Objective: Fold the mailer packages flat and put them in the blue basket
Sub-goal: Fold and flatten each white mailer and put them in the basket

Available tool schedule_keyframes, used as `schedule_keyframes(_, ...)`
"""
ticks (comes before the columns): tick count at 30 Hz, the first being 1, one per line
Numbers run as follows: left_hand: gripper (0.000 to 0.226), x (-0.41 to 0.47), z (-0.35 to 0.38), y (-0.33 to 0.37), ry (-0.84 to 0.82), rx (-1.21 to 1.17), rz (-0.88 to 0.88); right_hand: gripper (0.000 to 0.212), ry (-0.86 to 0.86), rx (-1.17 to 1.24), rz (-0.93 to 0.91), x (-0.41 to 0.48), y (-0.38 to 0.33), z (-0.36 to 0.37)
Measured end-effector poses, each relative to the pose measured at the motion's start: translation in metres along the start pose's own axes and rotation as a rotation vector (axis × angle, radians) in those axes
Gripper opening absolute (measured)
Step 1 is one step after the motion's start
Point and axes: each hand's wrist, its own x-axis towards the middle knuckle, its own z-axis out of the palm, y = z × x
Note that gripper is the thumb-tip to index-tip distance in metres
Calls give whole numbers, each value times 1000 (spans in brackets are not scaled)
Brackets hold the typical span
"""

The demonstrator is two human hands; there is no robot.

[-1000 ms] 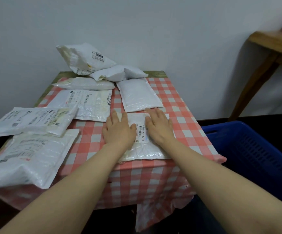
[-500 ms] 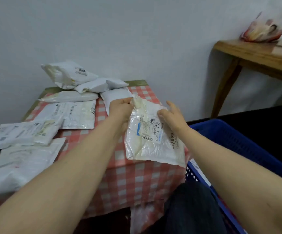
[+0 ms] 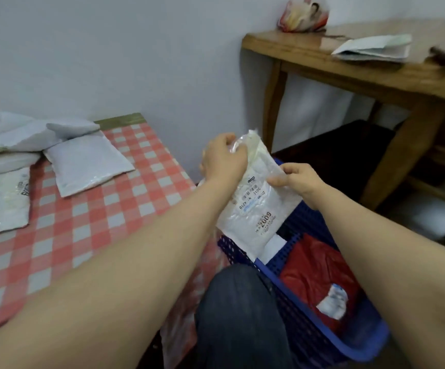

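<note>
head view. centre of frame: white mailer package [image 3: 256,206] w/ printed label, held in the air by both hands, tilted, its lower end over the near-left corner of the blue basket [image 3: 360,350]. left hand [image 3: 224,161], just left of centre, grips the mailer's upper end, fingers curled round the crumpled top edge. right hand [image 3: 300,182], just right of centre, pinches the mailer's right edge betw. thumb and curled fingers. both forearms run in from the bottom corners of the frame.

lower right: blue basket, perforated walls, standing on the floor beside the table w/ red-and-white checked cloth [image 3: 88,225]. inside the basket: a red mailer [image 3: 314,283] w/ a white label patch, and a white flat item [image 3: 274,246] partly hidden under the held mailer; cannot tell what it is. lower centre: person's knee in dark trousers [image 3: 237,315], betw. table and basket.

left half: checked-cloth table carrying more white mailers, i.e. a flat padded one [image 3: 88,163] nearest centre, a puffy one [image 3: 37,137] overlapping its far corner, a labelled flat one [image 3: 0,201] at the left edge, others cut off by the upper-left frame edge.

upper right: wooden side table [image 3: 349,73] against the wall, bearing a red-and-white plastic bag [image 3: 304,14], folded paper [image 3: 373,47], and a dark object at the right edge, too cropped to identify.
</note>
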Motion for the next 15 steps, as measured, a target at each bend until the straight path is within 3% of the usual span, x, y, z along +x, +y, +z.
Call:
schedule_keyframes(2, 42, -2, 20, 3, -56, 148, 24, 15, 143, 63, 28, 8, 20, -15)
schedule_keyframes(7, 34, 5, 66, -14, -217, 321, -9, 16, 414, 37, 144, 35, 79, -38)
schedule_keyframes(10, 35, 15, 95, -35, -303, 411, -72, 12, 416, -68, 233, 63, 123, -41)
schedule_keyframes(15, 38, 28, 116, -61, -452, 563, -136, 22, 336, -203, 309, 91, 176, -21)
